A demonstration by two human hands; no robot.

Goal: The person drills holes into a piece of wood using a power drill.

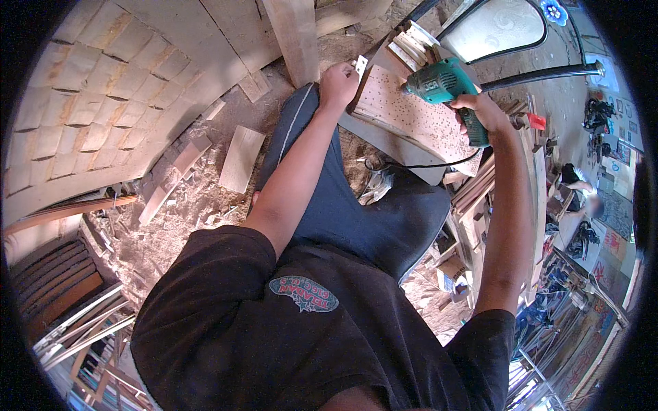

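Note:
My left hand (338, 86) pinches a small pale block with dark holes (362, 64), just off the left edge of a thick wooden board (398, 115). Many small drilled holes pepper that board. In my right hand (480, 113) is a green corded power drill (441, 81), gripped by its handle and pointing left above the board. Whether a bit sits in its chuck is too small to tell. A black cord (437, 165) runs from the handle down towards my legs. Beyond the board, several pale wooden strips (411, 46) lie stacked side by side.
A metal-framed chair with a pale seat (496, 31) stands at the upper right. A large wooden panel (103, 92) leans at the left. Offcuts such as a flat wood piece (241, 159) lie on the sawdust-covered floor (175, 221). Another person (578, 187) sits far right.

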